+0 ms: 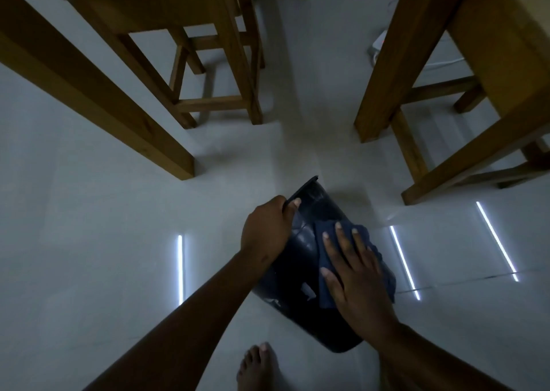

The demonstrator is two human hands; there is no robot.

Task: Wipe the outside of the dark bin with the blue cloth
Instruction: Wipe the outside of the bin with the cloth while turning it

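Observation:
The dark bin (pixel 300 253) is tipped on its side over the pale floor, its open rim pointing away from me and its base near my foot. My left hand (pixel 266 229) grips the bin's rim, thumb over the edge. The blue cloth (pixel 324 235) lies spread on the bin's upper side. My right hand (pixel 355 267) presses flat on the cloth with fingers spread, covering most of it. A pale scuffed patch shows on the bin wall near the base.
A wooden stool (pixel 208 63) stands ahead at the left, and a thick wooden table leg (pixel 98 101) runs at far left. More wooden table legs (pixel 395 63) stand at the right. My bare foot (pixel 259 367) rests on the tiled floor (pixel 89 241). A white device with cable (pixel 381 43) lies beyond.

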